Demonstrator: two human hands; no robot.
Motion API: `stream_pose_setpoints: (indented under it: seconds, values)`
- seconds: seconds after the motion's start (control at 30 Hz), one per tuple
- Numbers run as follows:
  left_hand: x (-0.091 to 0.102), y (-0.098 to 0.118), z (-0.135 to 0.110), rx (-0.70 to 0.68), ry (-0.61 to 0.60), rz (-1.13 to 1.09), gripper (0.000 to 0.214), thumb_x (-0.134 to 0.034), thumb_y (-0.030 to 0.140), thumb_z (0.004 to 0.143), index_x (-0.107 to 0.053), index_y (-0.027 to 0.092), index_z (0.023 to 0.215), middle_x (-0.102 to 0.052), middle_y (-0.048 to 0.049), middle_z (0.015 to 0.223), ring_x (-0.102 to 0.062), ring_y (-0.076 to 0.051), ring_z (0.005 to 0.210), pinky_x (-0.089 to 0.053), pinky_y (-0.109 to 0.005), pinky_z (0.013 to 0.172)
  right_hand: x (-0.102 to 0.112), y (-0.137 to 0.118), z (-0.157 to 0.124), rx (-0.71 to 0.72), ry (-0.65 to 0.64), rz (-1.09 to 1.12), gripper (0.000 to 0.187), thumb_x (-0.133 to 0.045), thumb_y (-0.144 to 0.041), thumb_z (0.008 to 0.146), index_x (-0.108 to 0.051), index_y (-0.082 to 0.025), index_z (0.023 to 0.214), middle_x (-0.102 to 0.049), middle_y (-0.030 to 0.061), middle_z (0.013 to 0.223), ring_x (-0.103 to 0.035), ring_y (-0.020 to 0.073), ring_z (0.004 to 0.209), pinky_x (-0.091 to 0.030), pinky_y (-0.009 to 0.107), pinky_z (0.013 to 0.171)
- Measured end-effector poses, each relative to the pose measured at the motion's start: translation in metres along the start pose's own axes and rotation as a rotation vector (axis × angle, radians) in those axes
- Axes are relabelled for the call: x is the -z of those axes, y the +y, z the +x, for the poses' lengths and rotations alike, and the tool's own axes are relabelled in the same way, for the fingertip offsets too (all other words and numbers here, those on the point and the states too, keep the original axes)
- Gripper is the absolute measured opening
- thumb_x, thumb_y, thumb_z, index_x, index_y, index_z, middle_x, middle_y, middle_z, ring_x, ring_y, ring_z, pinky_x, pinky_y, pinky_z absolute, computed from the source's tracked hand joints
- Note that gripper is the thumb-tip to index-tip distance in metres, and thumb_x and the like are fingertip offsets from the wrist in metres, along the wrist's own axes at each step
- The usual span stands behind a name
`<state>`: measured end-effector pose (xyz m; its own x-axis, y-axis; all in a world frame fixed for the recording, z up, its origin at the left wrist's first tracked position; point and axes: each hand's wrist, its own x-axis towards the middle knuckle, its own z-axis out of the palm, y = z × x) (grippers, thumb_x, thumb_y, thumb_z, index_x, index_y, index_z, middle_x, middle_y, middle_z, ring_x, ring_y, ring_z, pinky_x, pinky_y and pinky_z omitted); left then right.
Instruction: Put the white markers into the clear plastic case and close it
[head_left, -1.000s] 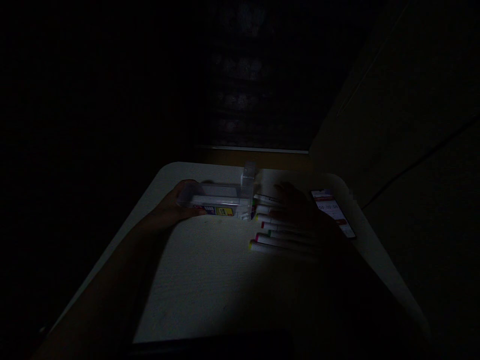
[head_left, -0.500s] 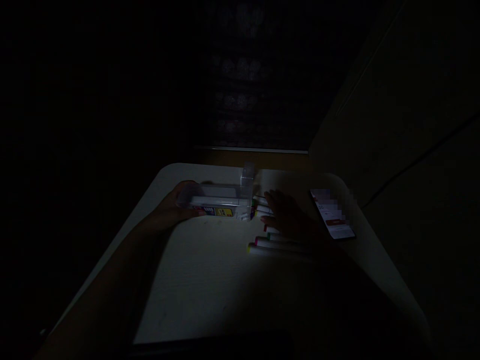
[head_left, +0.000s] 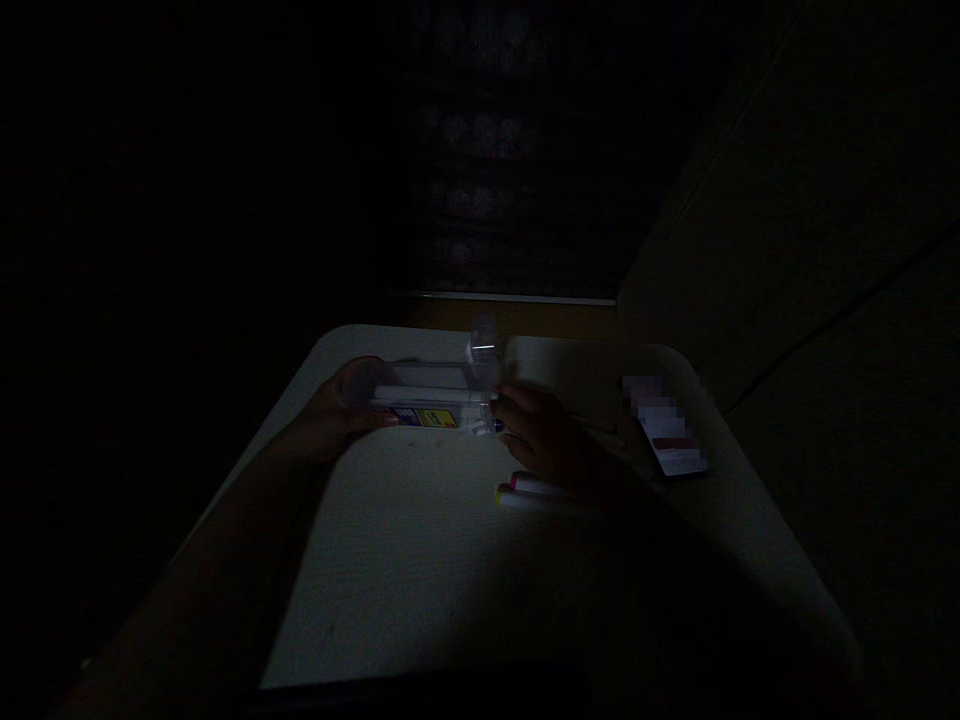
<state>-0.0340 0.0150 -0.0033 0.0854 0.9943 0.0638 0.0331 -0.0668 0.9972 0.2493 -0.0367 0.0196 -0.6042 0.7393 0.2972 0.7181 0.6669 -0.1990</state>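
My left hand (head_left: 346, 410) is wrapped round the closed end of a clear plastic marker case (head_left: 427, 378), which lies sideways with a yellow and blue label facing me. Its lid hangs open on the right, and a white marker shows inside. At that open end, my right hand (head_left: 536, 430) has its fingers bent together on a marker with a dark blue end (head_left: 498, 425); most of this marker is hidden by the fingers. Below the right hand lie a pink-ended marker (head_left: 529, 484) and a yellow-ended marker (head_left: 517, 498), partly in shadow.
A phone (head_left: 667, 430) with a lit screen lies at the right of the white table (head_left: 390, 540). The room is very dark. A dark edge crosses the bottom of the view, and a wall stands to the right.
My right hand has moved left from the loose markers to the case's open end, its fingers now closed on a marker. The case has shifted slightly left in my left hand.
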Motion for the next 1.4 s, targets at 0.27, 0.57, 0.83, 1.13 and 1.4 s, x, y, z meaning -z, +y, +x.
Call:
stream_pose_setpoints:
  seconds: [0.27,0.57,0.83,1.13,1.4]
  values:
    - [-0.004,-0.007,0.000,-0.024,-0.061,-0.287,0.068,-0.086,0.006,0.041,-0.060,0.019,0.103,-0.065,-0.0005,0.096,-0.061,-0.014,0.084,-0.052,-0.022,0.072,0.009,-0.001,0.004,0.033,0.008,0.129,0.041,-0.062,-0.027,0.086,-0.059,-0.019,0.126,-0.053,0.0117,0.130,-0.058,0.0212,0.110,-0.051,0.034,0.091]
    - [-0.004,-0.007,0.002,0.018,-0.016,-0.255,0.067,-0.086,0.007,0.039,-0.061,0.019,0.099,-0.065,-0.0014,0.097,-0.061,-0.017,0.089,-0.050,-0.022,0.073,0.020,0.026,-0.002,0.048,0.146,0.221,0.023,-0.053,-0.020,0.087,-0.066,-0.017,0.106,-0.064,0.0078,0.102,-0.061,0.0163,0.092,-0.050,0.031,0.083]
    - [-0.006,-0.005,0.001,0.048,0.008,-0.245,0.088,-0.085,0.009,0.041,-0.053,0.024,0.121,-0.065,-0.0028,0.103,-0.063,-0.019,0.093,-0.052,-0.023,0.074,0.024,0.022,0.001,-0.010,0.105,0.198,0.023,-0.055,-0.019,0.086,-0.069,-0.017,0.105,-0.069,0.0086,0.104,-0.065,0.0175,0.095,-0.051,0.032,0.086]
    - [-0.001,-0.012,0.004,0.006,0.003,-0.267,0.079,-0.083,0.006,0.045,-0.055,0.023,0.117,-0.066,-0.0017,0.098,-0.065,-0.015,0.083,-0.054,-0.022,0.069,0.034,0.056,-0.009,-0.179,0.209,0.269,0.027,-0.060,-0.016,0.077,-0.069,-0.018,0.102,-0.070,0.0074,0.107,-0.066,0.0182,0.094,-0.052,0.032,0.085]
    - [-0.006,-0.007,0.004,0.002,0.034,-0.253,0.064,-0.082,0.002,0.039,-0.060,0.020,0.097,-0.063,0.0013,0.090,-0.062,-0.013,0.080,-0.053,-0.020,0.067,0.029,0.037,-0.002,-0.280,0.132,0.313,0.034,-0.062,-0.014,0.076,-0.070,-0.016,0.109,-0.071,0.0077,0.101,-0.065,0.0146,0.081,-0.051,0.028,0.078]
